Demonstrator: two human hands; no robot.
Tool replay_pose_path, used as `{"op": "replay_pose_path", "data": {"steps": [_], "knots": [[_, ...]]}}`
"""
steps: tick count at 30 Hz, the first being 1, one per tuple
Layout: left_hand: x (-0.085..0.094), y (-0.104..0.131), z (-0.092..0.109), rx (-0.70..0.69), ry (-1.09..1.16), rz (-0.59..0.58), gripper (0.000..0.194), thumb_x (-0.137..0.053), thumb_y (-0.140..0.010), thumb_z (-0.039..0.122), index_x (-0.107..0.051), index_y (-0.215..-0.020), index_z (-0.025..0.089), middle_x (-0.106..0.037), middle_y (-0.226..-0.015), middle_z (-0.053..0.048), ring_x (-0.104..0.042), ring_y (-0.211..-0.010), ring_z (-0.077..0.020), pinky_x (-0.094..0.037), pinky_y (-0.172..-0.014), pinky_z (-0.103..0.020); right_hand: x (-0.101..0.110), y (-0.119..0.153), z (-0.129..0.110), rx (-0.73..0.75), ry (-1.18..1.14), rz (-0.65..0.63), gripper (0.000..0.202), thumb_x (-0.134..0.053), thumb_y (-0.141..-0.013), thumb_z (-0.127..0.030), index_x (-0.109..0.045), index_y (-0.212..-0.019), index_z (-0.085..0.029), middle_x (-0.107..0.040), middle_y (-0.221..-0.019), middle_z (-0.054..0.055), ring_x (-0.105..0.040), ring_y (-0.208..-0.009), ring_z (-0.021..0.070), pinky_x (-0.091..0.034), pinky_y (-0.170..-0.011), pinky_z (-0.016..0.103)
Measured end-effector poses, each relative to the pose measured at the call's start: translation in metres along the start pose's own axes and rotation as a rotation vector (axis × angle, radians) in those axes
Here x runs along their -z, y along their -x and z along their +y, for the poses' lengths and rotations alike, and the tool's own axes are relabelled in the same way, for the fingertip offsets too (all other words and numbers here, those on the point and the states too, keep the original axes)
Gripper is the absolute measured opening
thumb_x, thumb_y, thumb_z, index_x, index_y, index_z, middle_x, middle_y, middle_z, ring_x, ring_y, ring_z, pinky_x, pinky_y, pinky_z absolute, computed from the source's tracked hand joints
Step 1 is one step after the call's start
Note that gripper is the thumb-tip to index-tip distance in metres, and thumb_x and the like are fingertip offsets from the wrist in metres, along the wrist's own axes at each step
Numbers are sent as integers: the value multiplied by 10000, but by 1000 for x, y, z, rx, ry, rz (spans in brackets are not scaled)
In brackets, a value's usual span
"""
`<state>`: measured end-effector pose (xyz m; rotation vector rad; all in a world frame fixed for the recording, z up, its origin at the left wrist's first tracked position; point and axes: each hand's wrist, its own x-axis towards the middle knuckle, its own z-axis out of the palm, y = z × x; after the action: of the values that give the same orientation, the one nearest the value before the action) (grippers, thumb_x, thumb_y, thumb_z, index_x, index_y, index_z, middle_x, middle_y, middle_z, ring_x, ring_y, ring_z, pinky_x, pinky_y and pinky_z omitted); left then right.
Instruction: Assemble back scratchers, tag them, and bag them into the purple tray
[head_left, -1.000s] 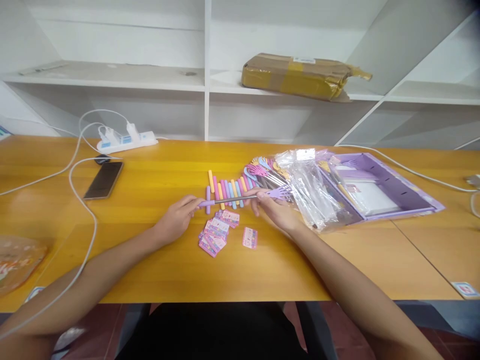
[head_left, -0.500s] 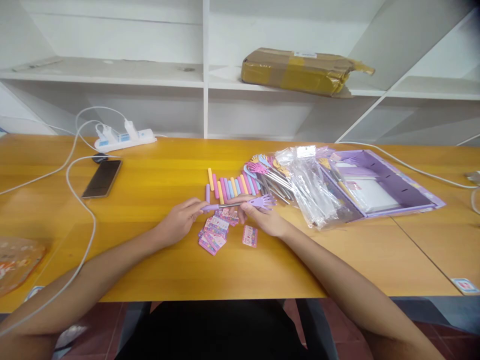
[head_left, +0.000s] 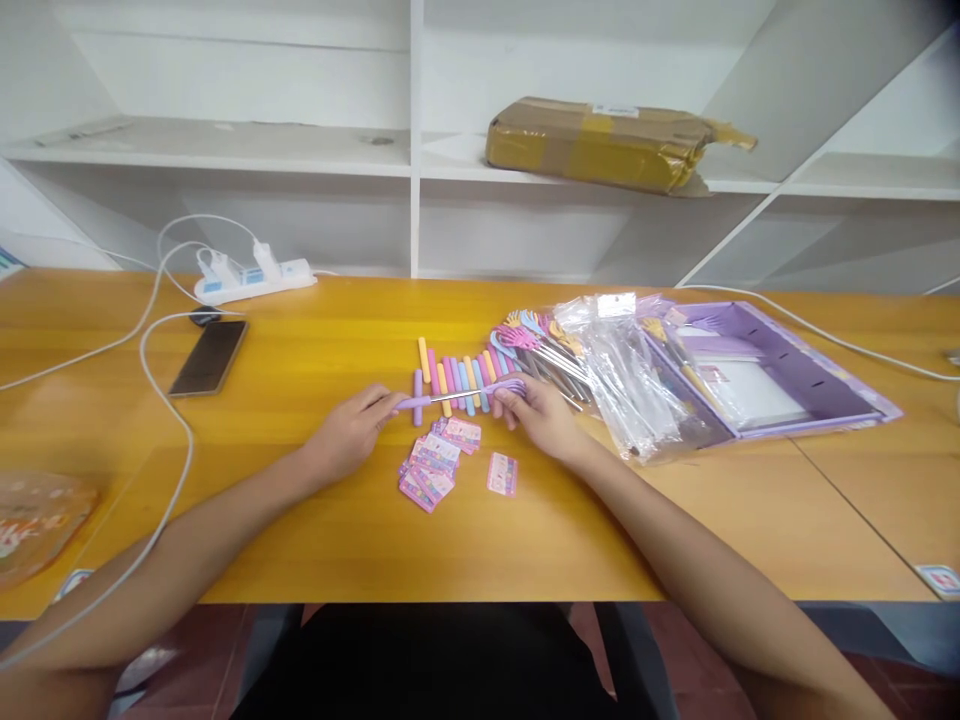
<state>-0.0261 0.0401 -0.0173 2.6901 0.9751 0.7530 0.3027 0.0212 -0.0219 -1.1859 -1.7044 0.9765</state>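
A purple back scratcher (head_left: pixel 448 397) with a metal rod spans the space between my hands. My left hand (head_left: pixel 352 432) pinches its purple handle end, and my right hand (head_left: pixel 541 410) is closed around its hand-shaped head. Behind it lies a row of pink, yellow, blue and purple handle tubes (head_left: pixel 466 376). Right of the tubes is a pile of back scratcher heads on metal rods (head_left: pixel 546 345). Below my hands, several pink printed cards (head_left: pixel 433 455) lie in a loose stack, with a single card (head_left: pixel 502 474) apart to their right.
Clear plastic bags (head_left: pixel 626 380) lie against an open purple box (head_left: pixel 817 370) on the right. At left are a phone (head_left: pixel 208 357), a power strip (head_left: pixel 255 281) and a white cable (head_left: pixel 187 440). A taped carton (head_left: pixel 600 145) sits on the shelf above.
The back scratcher has risen slightly away from me and tilted, its head end now higher. My right hand has shifted its hold, its fingers now covering more of the head.
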Motion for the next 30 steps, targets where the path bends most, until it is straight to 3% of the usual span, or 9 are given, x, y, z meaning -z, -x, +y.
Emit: {"op": "replay_pose_path", "data": {"steps": [10, 20, 25, 30], "knots": [[-6, 2, 5, 3, 62, 4, 321, -363, -1098, 218, -651, -1239, 207, -612, -1017, -70, -579, -858, -170, -500, -783, -286, -8, 6, -5, 51, 125, -28, 394, -454, -1072, -526, -559, -845, -222, -599, -687, -17, -501, -545, 125, -418, -576, 284], [-5, 2, 11, 5, 6, 37, 330, -370, -1106, 246, -676, -1224, 214, -618, -1000, -62, -578, -816, -163, -478, -749, -283, -16, 4, 0, 137, 163, -14, 364, -429, -1084, -489, -582, -891, -221, -592, -712, -8, -546, -654, 152, -449, -683, 294], [3, -3, 15, 76, -50, -35, 333, -359, -1119, 308, -656, -1239, 217, -629, -1049, -63, -609, -851, -177, -483, -789, -308, 0, -3, -17, 178, 297, -69, 249, -505, -1069, -414, -663, -1046, -223, -713, -867, 26, -637, -752, 175, -466, -716, 303], [19, -7, 17, 36, -358, -109, 334, -379, -1113, 352, -672, -1100, 190, -614, -904, -52, -575, -760, -197, -431, -711, -325, 15, -5, -38, 332, 655, -173, 287, -462, -1091, -381, -710, -1076, -237, -753, -985, 69, -690, -852, 218, -473, -741, 335]]}}
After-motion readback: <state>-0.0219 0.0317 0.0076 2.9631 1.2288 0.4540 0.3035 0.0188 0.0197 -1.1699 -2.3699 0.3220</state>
